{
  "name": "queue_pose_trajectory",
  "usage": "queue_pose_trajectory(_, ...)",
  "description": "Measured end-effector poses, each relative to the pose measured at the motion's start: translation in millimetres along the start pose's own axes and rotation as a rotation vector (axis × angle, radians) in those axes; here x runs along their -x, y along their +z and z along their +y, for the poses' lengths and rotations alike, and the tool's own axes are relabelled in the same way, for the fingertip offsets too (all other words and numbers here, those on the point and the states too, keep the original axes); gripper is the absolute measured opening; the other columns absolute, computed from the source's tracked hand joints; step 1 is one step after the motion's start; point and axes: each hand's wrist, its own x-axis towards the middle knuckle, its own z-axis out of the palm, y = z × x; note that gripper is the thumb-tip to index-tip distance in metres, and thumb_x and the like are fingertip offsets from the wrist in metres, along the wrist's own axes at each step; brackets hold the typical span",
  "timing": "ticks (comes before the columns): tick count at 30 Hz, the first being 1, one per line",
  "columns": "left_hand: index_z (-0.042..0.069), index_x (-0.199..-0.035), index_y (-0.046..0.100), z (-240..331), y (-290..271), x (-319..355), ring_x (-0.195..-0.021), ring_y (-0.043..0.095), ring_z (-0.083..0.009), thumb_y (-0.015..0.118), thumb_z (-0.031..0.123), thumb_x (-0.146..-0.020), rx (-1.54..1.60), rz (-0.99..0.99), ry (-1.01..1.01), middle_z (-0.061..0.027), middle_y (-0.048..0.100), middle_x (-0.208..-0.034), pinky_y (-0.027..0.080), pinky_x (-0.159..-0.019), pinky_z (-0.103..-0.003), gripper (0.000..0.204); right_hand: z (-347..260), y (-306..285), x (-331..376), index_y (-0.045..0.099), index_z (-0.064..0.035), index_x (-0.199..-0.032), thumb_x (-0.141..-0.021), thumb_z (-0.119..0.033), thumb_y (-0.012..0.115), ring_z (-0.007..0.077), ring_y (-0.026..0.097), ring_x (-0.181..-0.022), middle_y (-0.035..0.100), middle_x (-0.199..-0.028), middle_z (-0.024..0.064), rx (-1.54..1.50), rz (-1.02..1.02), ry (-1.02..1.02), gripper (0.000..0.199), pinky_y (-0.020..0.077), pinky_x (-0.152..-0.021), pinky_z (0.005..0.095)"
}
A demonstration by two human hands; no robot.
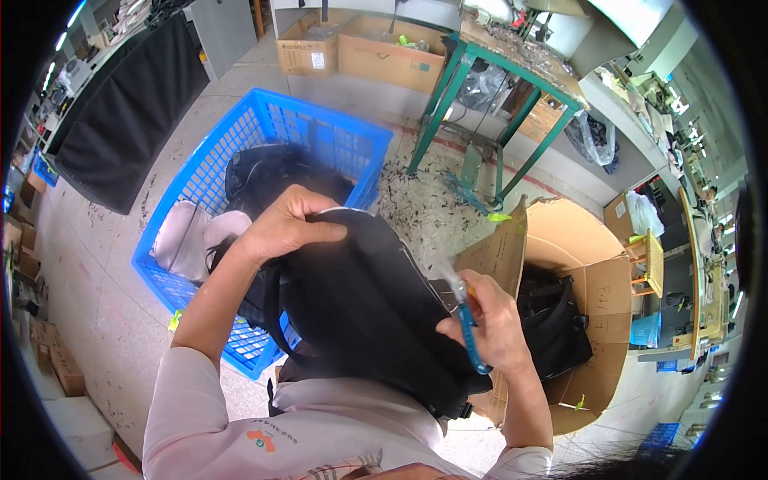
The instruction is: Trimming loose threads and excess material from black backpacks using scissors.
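A black fabric bag (352, 296) lies across my lap, with a pale raw edge along its top and right side. My left hand (292, 224) pinches its upper edge between thumb and fingers. Closed around blue-handled scissors (467, 332), my right hand (492, 320) is beside the bag's right edge. The blades point up and away, blurred, so whether they touch the fabric cannot be made out. Straps and a buckle hang from the bag near my waist.
A blue plastic crate (372, 152) with black and pale pink bags stands ahead on the left. To the right, an open cardboard box (604, 320) contains black bags. Beyond are a green-framed table (456, 80), dark scraps on the floor and cardboard boxes (388, 60).
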Motion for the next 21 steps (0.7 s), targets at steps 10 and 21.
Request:
queue_pose_trajectory(10,-0.004,-0.093,0.065,35,32,-8,-0.071,0.05,-0.0026,0.061,0.0,-0.076,-0.095,-0.061,0.131,0.002,0.062,-0.076,0.043,-0.064,-0.019,0.017,-23,-31,-10,0.053,-0.0037,-0.103,-0.061,-0.03,0.079,0.0288,0.061,-0.068,0.057,-0.078,0.0124,0.25,0.016,-0.145,0.056,0.0492,-0.059,0.0375)
queue_pose_trajectory(21,-0.004,-0.089,0.063,34,34,-9,-0.067,0.045,-0.002,0.062,0.003,-0.076,-0.189,-0.043,0.153,0.0041,0.056,-0.068,0.042,-0.062,-0.02,0.015,-21,-29,-2,0.054,-0.0009,-0.094,-0.065,-0.028,0.077,0.0276,0.061,-0.057,0.057,-0.068,0.0116,0.249,0.052,-0.166,0.045,0.0484,-0.053,0.0343)
